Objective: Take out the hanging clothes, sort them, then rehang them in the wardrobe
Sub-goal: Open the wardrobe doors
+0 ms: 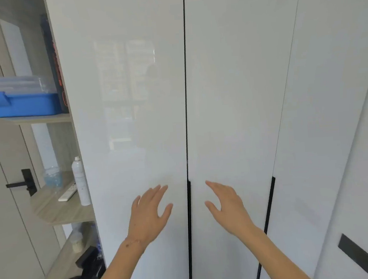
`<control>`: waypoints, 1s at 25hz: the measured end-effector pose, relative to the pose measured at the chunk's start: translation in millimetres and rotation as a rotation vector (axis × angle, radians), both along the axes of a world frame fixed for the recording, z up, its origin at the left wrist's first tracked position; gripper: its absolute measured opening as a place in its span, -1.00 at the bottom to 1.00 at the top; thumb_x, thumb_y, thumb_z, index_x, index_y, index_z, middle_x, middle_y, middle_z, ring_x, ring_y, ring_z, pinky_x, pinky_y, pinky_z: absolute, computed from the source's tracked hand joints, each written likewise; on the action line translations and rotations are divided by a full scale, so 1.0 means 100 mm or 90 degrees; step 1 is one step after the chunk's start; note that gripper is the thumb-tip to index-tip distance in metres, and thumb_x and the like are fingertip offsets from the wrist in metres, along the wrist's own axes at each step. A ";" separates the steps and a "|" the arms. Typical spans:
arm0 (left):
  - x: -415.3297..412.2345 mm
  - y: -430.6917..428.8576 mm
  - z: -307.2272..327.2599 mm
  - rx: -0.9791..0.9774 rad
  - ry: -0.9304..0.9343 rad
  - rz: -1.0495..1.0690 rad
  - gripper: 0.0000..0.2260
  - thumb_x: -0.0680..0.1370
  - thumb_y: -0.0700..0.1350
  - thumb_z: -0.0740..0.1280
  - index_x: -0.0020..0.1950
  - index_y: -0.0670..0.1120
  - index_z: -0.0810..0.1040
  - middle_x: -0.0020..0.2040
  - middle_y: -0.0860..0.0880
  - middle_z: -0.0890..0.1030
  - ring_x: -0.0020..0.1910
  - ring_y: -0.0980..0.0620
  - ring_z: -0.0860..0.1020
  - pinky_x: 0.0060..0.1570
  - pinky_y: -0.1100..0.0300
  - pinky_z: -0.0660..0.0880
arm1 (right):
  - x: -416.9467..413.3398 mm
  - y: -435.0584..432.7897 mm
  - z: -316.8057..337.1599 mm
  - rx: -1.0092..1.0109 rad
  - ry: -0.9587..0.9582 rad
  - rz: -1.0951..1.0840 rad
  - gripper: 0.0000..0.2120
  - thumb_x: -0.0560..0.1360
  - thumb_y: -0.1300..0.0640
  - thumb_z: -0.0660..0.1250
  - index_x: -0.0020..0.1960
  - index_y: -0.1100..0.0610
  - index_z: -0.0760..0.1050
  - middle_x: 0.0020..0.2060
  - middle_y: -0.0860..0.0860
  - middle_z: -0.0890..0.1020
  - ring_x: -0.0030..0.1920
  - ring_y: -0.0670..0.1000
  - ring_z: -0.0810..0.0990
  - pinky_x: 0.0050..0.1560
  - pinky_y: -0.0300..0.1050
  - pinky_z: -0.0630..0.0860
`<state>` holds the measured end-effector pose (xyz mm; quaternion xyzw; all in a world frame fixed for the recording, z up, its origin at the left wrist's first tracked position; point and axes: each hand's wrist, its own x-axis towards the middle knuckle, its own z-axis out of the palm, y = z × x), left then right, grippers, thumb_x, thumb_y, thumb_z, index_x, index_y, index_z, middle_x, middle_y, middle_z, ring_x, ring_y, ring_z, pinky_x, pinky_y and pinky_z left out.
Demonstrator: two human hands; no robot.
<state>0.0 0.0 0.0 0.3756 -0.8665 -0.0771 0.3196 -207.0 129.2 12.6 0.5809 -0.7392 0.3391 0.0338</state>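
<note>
A tall glossy white wardrobe fills the view, its doors closed. The left door (pixel 131 99) and the right door (pixel 236 91) meet at a dark seam with a black recessed handle strip (pixel 190 205). My left hand (pixel 149 214) is raised just left of that strip, fingers spread, holding nothing. My right hand (pixel 225 206) is raised just right of it, also spread and empty. I cannot tell whether the fingertips touch the doors. No clothes are visible; the doors hide the inside.
A third white door (pixel 321 106) with its own black handle (pixel 271 198) stands to the right. Open wooden shelves at left hold a blue box (pixel 19 103), a white spray can (pixel 80 182), a remote (pixel 67 193) and dark items (pixel 79 277). A room door handle (pixel 21 184) is far left.
</note>
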 end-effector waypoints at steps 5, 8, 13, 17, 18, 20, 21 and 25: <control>-0.15 -0.15 0.13 -0.044 0.004 0.007 -0.32 0.46 0.35 -0.14 0.53 0.14 0.18 0.55 0.09 0.18 0.55 0.06 0.08 0.50 0.03 -0.10 | -0.01 -0.22 0.13 -0.010 0.017 -0.012 -0.45 0.61 -0.03 0.21 0.55 -0.09 0.12 0.49 -0.08 0.27 0.49 -0.02 0.16 0.46 -0.02 0.19; -0.20 -0.27 0.11 -0.062 0.006 0.010 -0.33 0.47 0.35 -0.13 0.53 0.14 0.18 0.56 0.08 0.16 0.56 0.05 0.05 0.51 -0.01 -0.11 | -0.03 -0.33 0.10 -0.007 0.017 -0.012 -0.44 0.60 -0.02 0.22 0.55 -0.08 0.12 0.50 -0.06 0.26 0.50 0.00 0.15 0.45 0.01 0.20; -0.34 -0.50 0.08 -0.054 0.011 0.009 -0.34 0.47 0.34 -0.11 0.54 0.14 0.16 0.56 0.07 0.15 0.56 0.04 0.04 0.51 -0.03 -0.11 | -0.18 -0.57 0.08 0.006 -0.008 -0.024 -0.44 0.60 0.00 0.23 0.55 -0.05 0.12 0.50 -0.04 0.27 0.48 0.06 0.18 0.43 0.06 0.23; -0.51 -0.68 -0.06 -0.046 0.024 0.025 -0.36 0.49 0.31 -0.07 0.54 0.13 0.17 0.56 0.05 0.18 0.55 0.03 0.07 0.50 -0.03 -0.09 | -0.37 -0.84 -0.06 0.033 -0.050 -0.027 -0.45 0.61 0.02 0.22 0.55 -0.05 0.13 0.48 -0.06 0.28 0.45 0.06 0.22 0.40 0.03 0.26; -0.56 -0.73 -0.10 -0.047 0.025 0.028 -0.36 0.50 0.31 -0.06 0.54 0.12 0.17 0.56 0.05 0.19 0.55 0.02 0.07 0.51 -0.03 -0.09 | -0.43 -0.93 -0.11 0.047 -0.063 -0.024 -0.46 0.61 0.03 0.22 0.54 -0.05 0.14 0.48 -0.06 0.30 0.45 0.05 0.23 0.40 0.03 0.27; -0.67 -0.85 -0.18 -0.041 0.029 0.037 -0.37 0.51 0.29 -0.04 0.55 0.12 0.16 0.55 0.05 0.20 0.55 0.02 0.08 0.51 -0.04 -0.08 | -0.56 -1.12 -0.23 0.073 -0.091 -0.011 -0.47 0.60 0.03 0.22 0.54 -0.05 0.16 0.45 -0.05 0.34 0.43 0.05 0.27 0.38 0.04 0.29; -0.72 -0.91 -0.22 -0.037 0.032 0.044 -0.38 0.51 0.29 -0.03 0.55 0.11 0.15 0.55 0.05 0.20 0.55 0.02 0.09 0.51 -0.03 -0.07 | -0.62 -1.22 -0.30 0.084 -0.103 -0.004 -0.48 0.60 0.03 0.22 0.53 -0.05 0.17 0.44 -0.04 0.36 0.42 0.05 0.29 0.37 0.04 0.31; -0.91 -1.08 -0.36 -0.044 0.042 0.076 -0.41 0.54 0.25 0.01 0.55 0.08 0.18 0.53 0.05 0.24 0.54 0.02 0.13 0.49 -0.02 -0.02 | -0.77 -1.59 -0.53 0.118 -0.159 0.044 -0.52 0.59 0.05 0.24 0.49 0.00 0.25 0.36 -0.01 0.45 0.35 0.03 0.41 0.32 0.00 0.38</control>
